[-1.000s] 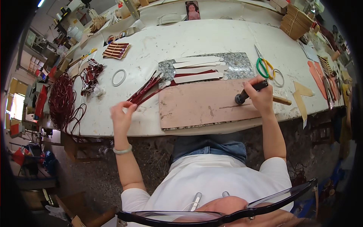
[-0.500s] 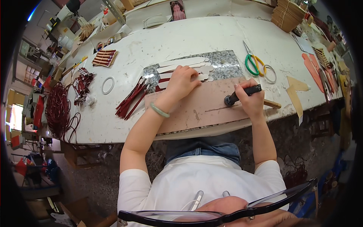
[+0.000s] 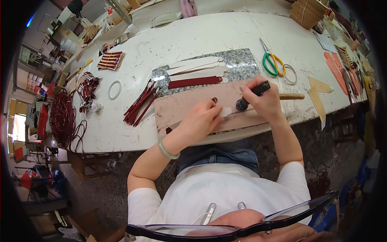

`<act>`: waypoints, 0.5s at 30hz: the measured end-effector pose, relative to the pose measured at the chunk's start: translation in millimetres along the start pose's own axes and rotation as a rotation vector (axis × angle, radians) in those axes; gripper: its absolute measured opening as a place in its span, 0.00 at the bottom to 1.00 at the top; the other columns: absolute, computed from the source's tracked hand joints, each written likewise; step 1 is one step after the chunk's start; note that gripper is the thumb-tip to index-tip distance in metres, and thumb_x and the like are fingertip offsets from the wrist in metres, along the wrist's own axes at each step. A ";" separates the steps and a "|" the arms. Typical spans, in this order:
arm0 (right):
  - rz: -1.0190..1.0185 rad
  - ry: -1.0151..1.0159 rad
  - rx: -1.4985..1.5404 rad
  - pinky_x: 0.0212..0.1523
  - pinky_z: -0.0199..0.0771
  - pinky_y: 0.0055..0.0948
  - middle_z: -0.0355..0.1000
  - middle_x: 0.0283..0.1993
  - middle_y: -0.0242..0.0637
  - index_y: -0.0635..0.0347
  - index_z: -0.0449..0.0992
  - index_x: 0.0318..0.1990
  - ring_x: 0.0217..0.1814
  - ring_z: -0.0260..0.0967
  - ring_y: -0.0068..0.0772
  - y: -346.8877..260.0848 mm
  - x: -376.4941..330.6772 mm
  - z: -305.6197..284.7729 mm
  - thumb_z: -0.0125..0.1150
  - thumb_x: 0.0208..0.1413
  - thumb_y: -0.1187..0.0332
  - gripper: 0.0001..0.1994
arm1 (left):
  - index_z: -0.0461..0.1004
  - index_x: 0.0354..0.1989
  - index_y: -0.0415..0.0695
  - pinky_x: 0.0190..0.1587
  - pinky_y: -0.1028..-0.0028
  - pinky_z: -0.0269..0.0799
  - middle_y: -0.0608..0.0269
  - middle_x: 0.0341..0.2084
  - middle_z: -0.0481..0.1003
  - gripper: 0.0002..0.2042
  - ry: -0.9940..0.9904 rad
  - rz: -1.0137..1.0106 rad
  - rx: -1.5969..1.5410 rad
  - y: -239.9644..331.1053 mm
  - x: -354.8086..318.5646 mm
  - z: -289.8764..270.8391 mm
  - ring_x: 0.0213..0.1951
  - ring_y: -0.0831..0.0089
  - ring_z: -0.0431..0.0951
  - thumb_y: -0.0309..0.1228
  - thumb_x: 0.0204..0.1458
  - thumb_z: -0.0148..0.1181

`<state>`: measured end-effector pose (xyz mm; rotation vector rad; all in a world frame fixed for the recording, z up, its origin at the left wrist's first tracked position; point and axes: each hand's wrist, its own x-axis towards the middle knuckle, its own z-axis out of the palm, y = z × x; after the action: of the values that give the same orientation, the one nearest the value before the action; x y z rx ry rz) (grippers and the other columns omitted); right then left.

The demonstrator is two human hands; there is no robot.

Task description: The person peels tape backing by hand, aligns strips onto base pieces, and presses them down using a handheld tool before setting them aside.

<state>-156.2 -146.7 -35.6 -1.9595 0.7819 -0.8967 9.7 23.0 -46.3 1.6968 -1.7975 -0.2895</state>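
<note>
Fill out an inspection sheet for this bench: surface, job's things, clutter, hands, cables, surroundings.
Surface: white table, scuffed and stained; a pink board lies at its near edge.
Job's things: pale strip on the board; black-handled tool stands on it.
Clutter: strips on a granite slab, dark red strips, white ring, scissors, wooden stick.
Hands: left hand presses the strip; right hand grips the tool.
Cables: red cord bundle hangs off the table's left end.
Surroundings: crowded workshop, shelves at left, dark floor below.
</note>
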 end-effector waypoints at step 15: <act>-0.136 -0.063 -0.017 0.23 0.70 0.31 0.71 0.16 0.37 0.57 0.75 0.26 0.18 0.71 0.36 -25.0 16.5 15.7 0.69 0.50 0.64 0.10 | 0.76 0.43 0.41 0.43 0.63 0.75 0.56 0.36 0.77 0.08 -0.103 0.093 -0.114 -24.3 -4.4 -4.9 0.38 0.58 0.78 0.26 0.55 0.61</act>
<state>-129.5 -141.2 -15.5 -2.0647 0.6283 -0.9056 32.2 25.0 -57.5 1.5396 -1.8917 -0.4375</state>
